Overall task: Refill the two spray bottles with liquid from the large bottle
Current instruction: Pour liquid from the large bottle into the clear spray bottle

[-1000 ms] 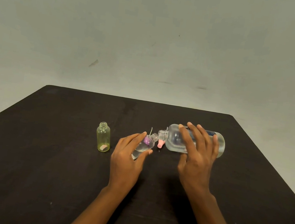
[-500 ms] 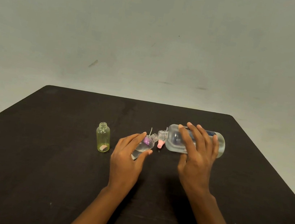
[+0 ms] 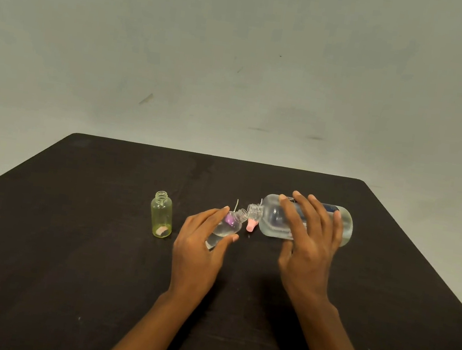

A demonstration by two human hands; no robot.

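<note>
First refill midway;
right grip (image 3: pixel 310 245) clasps tipped large clear bottle (image 3: pixel 272 219), left grip (image 3: pixel 198 247) small clear bottle (image 3: pixel 228 226); yellow-green bottle (image 3: pixel 161 215), nine o'clock, waits

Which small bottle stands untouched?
The yellow bottle, upright and alone on the left. The clear bottle is tilted in the left hand, toward the large bottle.

Large bottle (image 3: pixel 277 220) label: print illegible; no other text.

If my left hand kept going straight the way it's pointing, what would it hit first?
Probably the neck of the large bottle; the left hand tilts the small clear bottle toward it. Depth is unclear.
</note>
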